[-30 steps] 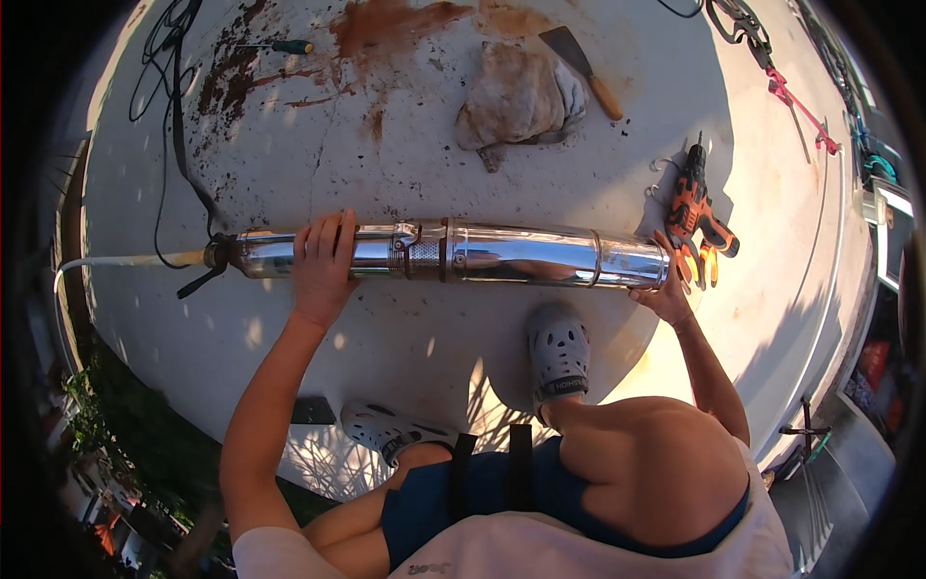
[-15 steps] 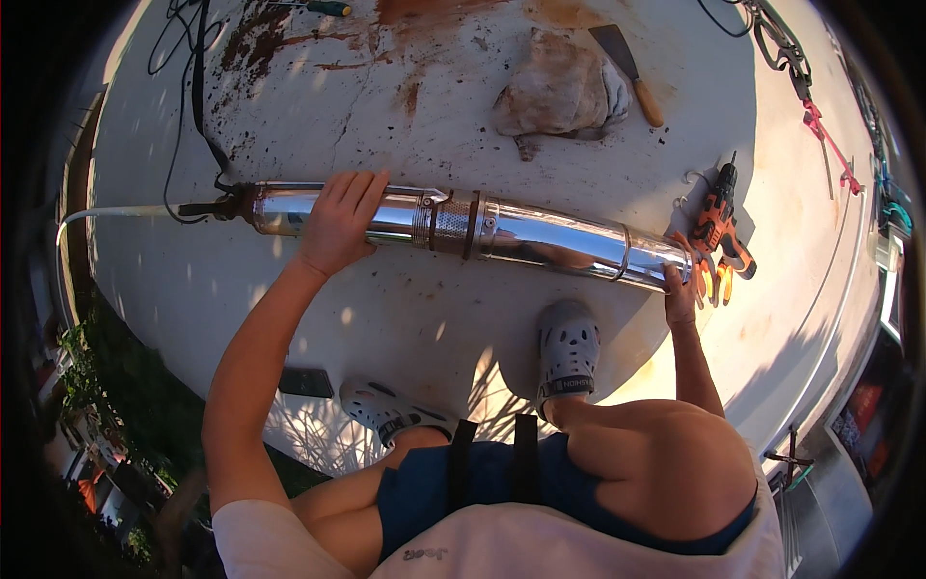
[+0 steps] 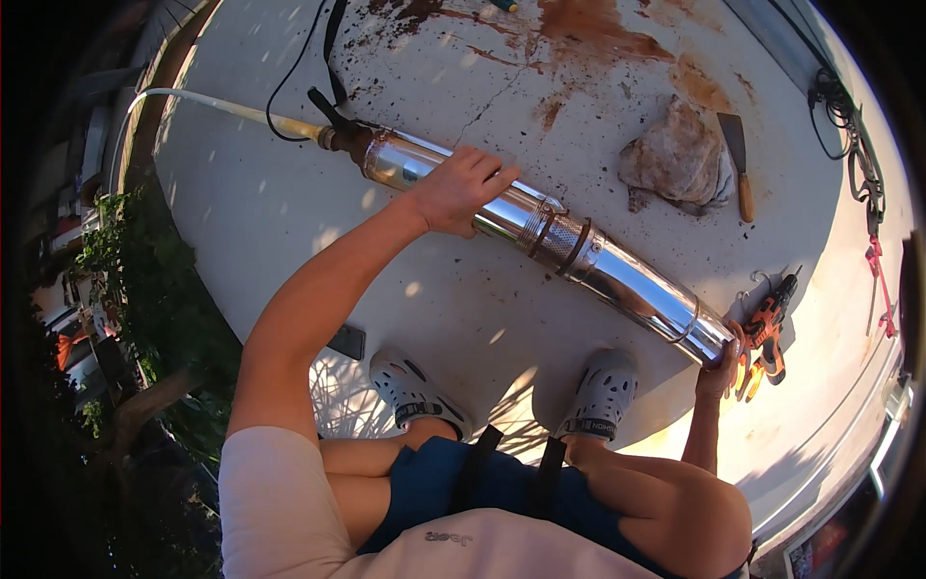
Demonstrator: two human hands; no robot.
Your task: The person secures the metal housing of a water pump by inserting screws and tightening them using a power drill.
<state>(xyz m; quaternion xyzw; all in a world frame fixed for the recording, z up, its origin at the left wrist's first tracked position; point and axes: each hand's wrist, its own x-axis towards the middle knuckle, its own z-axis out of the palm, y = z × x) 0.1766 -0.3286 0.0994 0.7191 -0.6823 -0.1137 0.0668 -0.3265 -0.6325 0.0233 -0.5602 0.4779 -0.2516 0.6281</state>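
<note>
A long, shiny stainless-steel submersible pump (image 3: 637, 285) lies slantwise across the pale ground before me, with a perforated band around its middle. My left hand (image 3: 463, 191) is wrapped over its upper-left section, thumb hidden beneath. At its lower-right end, my right hand (image 3: 717, 372) grips the rim; its fingers are partly hidden behind the end. A pale pipe (image 3: 222, 106) joins the pump's rusty far-left end, where a black cable (image 3: 280, 116) also runs. Just beyond my right hand lie an orange and black cordless drill (image 3: 769, 323) and orange-handled pliers (image 3: 748, 378).
A dirty cloth (image 3: 675, 159) and a scraper with a wooden handle (image 3: 746, 193) lie at the far right, near reddish-brown stains (image 3: 598, 34). A dark phone (image 3: 348, 342) sits by my left clog (image 3: 410, 386). Green plants (image 3: 164, 261) border the left; coiled cord (image 3: 858, 145) lies far right.
The whole view has turned clockwise and shifted, so the pump looks more slanted and the ground things sit further right. Both hands keep their holds on the pump.
</note>
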